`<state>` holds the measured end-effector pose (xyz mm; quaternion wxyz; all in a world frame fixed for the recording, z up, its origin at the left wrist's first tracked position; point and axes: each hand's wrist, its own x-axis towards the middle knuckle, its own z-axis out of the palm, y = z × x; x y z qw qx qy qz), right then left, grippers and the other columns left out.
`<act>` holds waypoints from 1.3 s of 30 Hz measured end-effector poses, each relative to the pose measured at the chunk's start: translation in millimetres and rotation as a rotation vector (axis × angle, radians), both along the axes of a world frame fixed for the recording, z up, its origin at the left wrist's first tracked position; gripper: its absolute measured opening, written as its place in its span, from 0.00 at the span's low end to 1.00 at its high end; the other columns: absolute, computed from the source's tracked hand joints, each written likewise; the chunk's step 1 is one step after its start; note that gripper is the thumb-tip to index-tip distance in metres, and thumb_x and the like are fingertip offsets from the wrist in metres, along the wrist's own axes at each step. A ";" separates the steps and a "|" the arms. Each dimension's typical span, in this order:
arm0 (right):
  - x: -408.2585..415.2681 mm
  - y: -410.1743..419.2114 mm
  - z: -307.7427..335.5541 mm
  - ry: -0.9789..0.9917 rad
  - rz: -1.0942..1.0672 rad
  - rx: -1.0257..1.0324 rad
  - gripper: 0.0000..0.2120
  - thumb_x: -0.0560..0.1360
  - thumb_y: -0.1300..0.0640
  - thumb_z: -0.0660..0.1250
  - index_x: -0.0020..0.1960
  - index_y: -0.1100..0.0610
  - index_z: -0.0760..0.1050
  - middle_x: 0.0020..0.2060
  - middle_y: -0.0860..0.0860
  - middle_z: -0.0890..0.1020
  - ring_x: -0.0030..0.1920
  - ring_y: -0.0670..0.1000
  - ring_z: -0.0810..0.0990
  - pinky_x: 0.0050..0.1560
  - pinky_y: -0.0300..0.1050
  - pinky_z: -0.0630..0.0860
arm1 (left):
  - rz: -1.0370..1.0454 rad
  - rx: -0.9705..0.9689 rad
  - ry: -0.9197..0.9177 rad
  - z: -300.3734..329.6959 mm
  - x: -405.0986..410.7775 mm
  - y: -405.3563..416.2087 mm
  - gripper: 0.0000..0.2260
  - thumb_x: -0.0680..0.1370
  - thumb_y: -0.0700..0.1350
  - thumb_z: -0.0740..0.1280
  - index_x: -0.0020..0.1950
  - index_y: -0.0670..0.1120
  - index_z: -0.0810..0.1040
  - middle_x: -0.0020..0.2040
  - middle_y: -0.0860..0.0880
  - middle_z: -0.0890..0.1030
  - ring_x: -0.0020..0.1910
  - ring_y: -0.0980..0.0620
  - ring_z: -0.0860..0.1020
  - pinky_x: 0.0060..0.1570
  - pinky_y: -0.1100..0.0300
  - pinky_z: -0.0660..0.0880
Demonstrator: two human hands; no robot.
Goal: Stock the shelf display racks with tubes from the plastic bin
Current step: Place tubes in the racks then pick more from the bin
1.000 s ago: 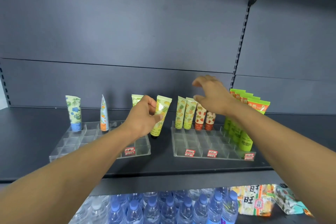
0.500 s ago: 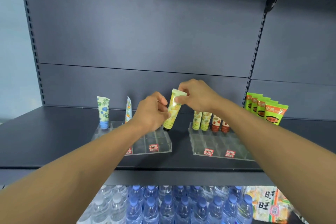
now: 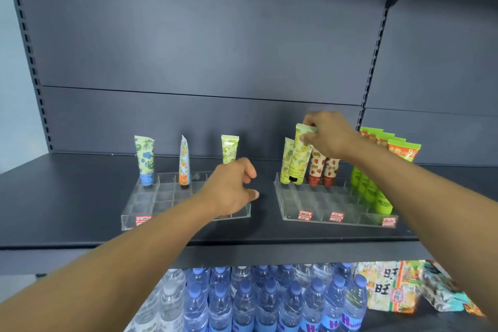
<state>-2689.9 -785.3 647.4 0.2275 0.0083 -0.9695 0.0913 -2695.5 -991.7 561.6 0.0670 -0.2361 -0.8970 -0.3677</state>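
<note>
My right hand (image 3: 327,135) pinches the top of a yellow-green pineapple tube (image 3: 299,155), cap down, over the back row of the right clear rack (image 3: 320,214), beside another like tube (image 3: 286,160) and two strawberry tubes (image 3: 322,167). My left hand (image 3: 231,186) hovers over the right end of the left clear rack (image 3: 151,210), fingers loosely curled, holding nothing. That rack holds a blue-flower tube (image 3: 145,159), an orange tube (image 3: 184,160) and a green tube (image 3: 229,149). The plastic bin is out of view.
A row of bright green tubes (image 3: 377,178) fills the right rack's right side. The dark shelf (image 3: 67,197) has a grey back panel. Below it stand several water bottles (image 3: 242,302) and snack bags (image 3: 390,288).
My right hand took the pineapple tube from my left hand and carried it right to the right rack's back row. My left hand let go and dropped lower.
</note>
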 end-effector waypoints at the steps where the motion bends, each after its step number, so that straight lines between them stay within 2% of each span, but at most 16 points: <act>1: -1.5 1.8 -5.5 -0.013 -0.008 -0.006 0.05 0.77 0.56 0.65 0.48 0.56 0.72 0.43 0.54 0.76 0.42 0.56 0.76 0.41 0.46 0.71 | -0.014 -0.031 0.007 -1.8 1.4 4.5 0.12 0.73 0.43 0.72 0.53 0.48 0.73 0.49 0.52 0.75 0.49 0.53 0.75 0.51 0.62 0.72; 5: -8.2 2.3 -25.3 -0.019 -0.024 -0.015 0.05 0.77 0.56 0.64 0.50 0.56 0.72 0.47 0.57 0.78 0.44 0.59 0.78 0.44 0.50 0.76 | -0.061 -0.111 0.016 -6.6 5.9 19.5 0.16 0.73 0.45 0.71 0.58 0.47 0.73 0.53 0.50 0.76 0.54 0.52 0.75 0.57 0.57 0.74; 7: -11.4 0.3 -31.3 -0.004 -0.023 -0.006 0.07 0.77 0.56 0.64 0.53 0.57 0.72 0.48 0.58 0.78 0.45 0.60 0.78 0.43 0.50 0.75 | -0.086 -0.149 0.024 -9.4 8.1 25.3 0.16 0.73 0.45 0.71 0.60 0.47 0.73 0.56 0.50 0.76 0.56 0.51 0.75 0.59 0.55 0.73; 11: -16.8 -3.3 -38.5 0.006 -0.022 0.013 0.09 0.78 0.56 0.64 0.56 0.58 0.73 0.50 0.59 0.79 0.49 0.61 0.77 0.41 0.46 0.69 | -0.130 -0.167 0.040 -14.9 9.5 33.7 0.16 0.74 0.45 0.71 0.60 0.47 0.74 0.58 0.48 0.77 0.57 0.52 0.75 0.57 0.57 0.73; 14: -20.3 -3.9 -46.3 0.007 -0.022 0.028 0.12 0.78 0.56 0.64 0.60 0.58 0.72 0.53 0.60 0.79 0.51 0.62 0.78 0.41 0.46 0.69 | -0.157 -0.177 0.046 -17.4 9.2 37.6 0.15 0.73 0.45 0.71 0.59 0.49 0.75 0.58 0.48 0.77 0.57 0.52 0.75 0.58 0.56 0.73; 20: -21.4 -2.7 -51.4 0.025 -0.020 0.006 0.13 0.78 0.56 0.64 0.61 0.59 0.72 0.53 0.60 0.79 0.50 0.60 0.79 0.43 0.47 0.73 | -0.159 -0.220 0.082 -18.9 5.9 42.2 0.12 0.73 0.46 0.71 0.57 0.50 0.77 0.57 0.50 0.79 0.57 0.52 0.77 0.59 0.52 0.74; 27: -21.6 -5.9 -52.7 0.025 -0.009 0.015 0.13 0.78 0.56 0.64 0.60 0.60 0.71 0.51 0.60 0.80 0.46 0.60 0.80 0.47 0.54 0.79 | -0.140 -0.226 0.101 -19.5 7.2 48.3 0.10 0.74 0.46 0.70 0.55 0.49 0.78 0.54 0.52 0.80 0.54 0.53 0.78 0.57 0.52 0.75; 33: -14.7 -3.3 -52.2 0.000 -0.002 -0.009 0.16 0.76 0.56 0.66 0.62 0.59 0.68 0.50 0.58 0.80 0.45 0.57 0.80 0.41 0.48 0.78 | -0.109 -0.243 0.097 -20.1 9.1 50.7 0.11 0.74 0.46 0.71 0.55 0.49 0.77 0.54 0.52 0.80 0.54 0.52 0.78 0.58 0.52 0.75; 36: -7.2 -0.4 -47.9 0.006 0.008 -0.028 0.20 0.75 0.55 0.69 0.63 0.58 0.67 0.53 0.57 0.79 0.51 0.58 0.78 0.42 0.46 0.74 | -0.086 -0.266 0.091 -18.1 11.0 51.8 0.12 0.74 0.46 0.71 0.57 0.49 0.77 0.57 0.51 0.80 0.56 0.52 0.77 0.58 0.52 0.75; 39: 7.9 6.0 -41.5 0.054 0.017 -0.014 0.23 0.74 0.54 0.70 0.65 0.58 0.66 0.59 0.57 0.75 0.60 0.57 0.73 0.53 0.51 0.75 | -0.052 -0.270 0.088 -12.9 17.3 51.0 0.15 0.73 0.46 0.71 0.59 0.49 0.75 0.58 0.49 0.79 0.58 0.50 0.77 0.59 0.52 0.74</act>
